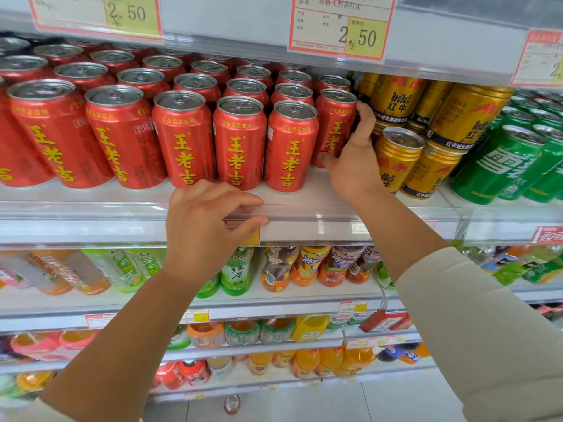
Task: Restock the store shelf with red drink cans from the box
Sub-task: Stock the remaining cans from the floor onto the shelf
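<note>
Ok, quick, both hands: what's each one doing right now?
Left hand: holds nothing, fingers curled over the shelf edge.
Right hand: gripping the rightmost red can, which stands on the shelf beside the gold cans.

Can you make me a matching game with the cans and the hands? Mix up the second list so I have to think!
Things:
1. red cans
2. gold cans
3. green cans
4. left hand

Places:
A. far right of the shelf
B. resting on the shelf's front edge
C. between the red and green cans
D. filling the shelf's left side

Pairs: 1-D, 2-C, 3-A, 4-B
</note>
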{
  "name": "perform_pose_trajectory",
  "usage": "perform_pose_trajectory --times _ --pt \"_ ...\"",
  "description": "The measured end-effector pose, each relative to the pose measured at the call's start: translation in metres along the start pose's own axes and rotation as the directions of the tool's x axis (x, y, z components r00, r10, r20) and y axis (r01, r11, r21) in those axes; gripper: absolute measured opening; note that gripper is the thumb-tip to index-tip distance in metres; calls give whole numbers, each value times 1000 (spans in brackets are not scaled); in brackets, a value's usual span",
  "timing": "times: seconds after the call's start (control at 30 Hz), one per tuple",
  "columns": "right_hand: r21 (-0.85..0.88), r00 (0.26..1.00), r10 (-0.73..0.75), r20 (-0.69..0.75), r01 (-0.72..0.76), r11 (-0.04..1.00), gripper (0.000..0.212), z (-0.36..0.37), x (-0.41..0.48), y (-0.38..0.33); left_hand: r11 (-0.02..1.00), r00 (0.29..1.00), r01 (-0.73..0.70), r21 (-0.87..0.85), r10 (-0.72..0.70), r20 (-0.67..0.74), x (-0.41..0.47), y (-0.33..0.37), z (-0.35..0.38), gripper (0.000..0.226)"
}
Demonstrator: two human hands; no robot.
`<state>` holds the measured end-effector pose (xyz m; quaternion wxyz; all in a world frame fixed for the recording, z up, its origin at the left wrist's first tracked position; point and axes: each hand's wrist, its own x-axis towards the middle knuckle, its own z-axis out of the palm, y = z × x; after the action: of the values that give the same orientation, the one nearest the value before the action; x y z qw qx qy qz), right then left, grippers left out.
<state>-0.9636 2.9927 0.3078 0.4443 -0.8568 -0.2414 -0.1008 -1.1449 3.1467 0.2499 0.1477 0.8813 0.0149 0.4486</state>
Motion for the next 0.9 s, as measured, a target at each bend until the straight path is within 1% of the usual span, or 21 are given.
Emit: perform_pose_trajectory --times 0.2,0.4,0.47,0.5,0.57,0.63,0.67,0.73,0.8,0.83,0.87,0.9 --pt "-11 1000 10 -15 -10 1000 93 1 -3 -2 1000 1000 5 -12 -5 12 1 0 -1 28" --pt "-31 998 55 26 -54 998 94 -13 -19 -14 997 996 69 -32 -67 66 2 2 -3 30" --pt "-6 998 58 19 -58 998 91 -20 -32 -20 992 993 103 -67 -98 67 4 4 -7 32" --pt "26 999 50 1 -50 998 86 -24 -42 -22 987 992 121 -106 -116 51 3 7 -10 31" --pt "134 997 3 -78 7 991 66 -31 -68 -25 979 993 116 -166 -120 -15 -1 18 -19 25" --pt "248 974 -68 -218 122 961 42 -39 -101 -23 987 997 39 -154 -50 -63 -15 34 -23 17" --pt "284 953 -91 -291 176 943 34 -42 -119 -19 986 999 2 -167 -10 -51 -27 43 -22 16" --pt "334 920 -83 -382 221 916 26 -47 -152 -4 968 998 -16 -249 30 51 -57 58 -13 17" --pt "364 918 -30 -396 187 912 25 -45 -185 25 948 975 68 -310 3 223 -97 65 7 18" --pt "365 921 21 -390 134 921 25 -41 -202 42 940 943 141 -312 -32 331 -121 64 19 19" --pt "355 924 84 -374 59 933 23 -36 -220 63 930 891 228 -290 -79 447 -147 62 33 20" --pt "337 926 151 -345 -28 941 22 -29 -239 85 913 822 322 -250 -138 552 -174 59 46 19"
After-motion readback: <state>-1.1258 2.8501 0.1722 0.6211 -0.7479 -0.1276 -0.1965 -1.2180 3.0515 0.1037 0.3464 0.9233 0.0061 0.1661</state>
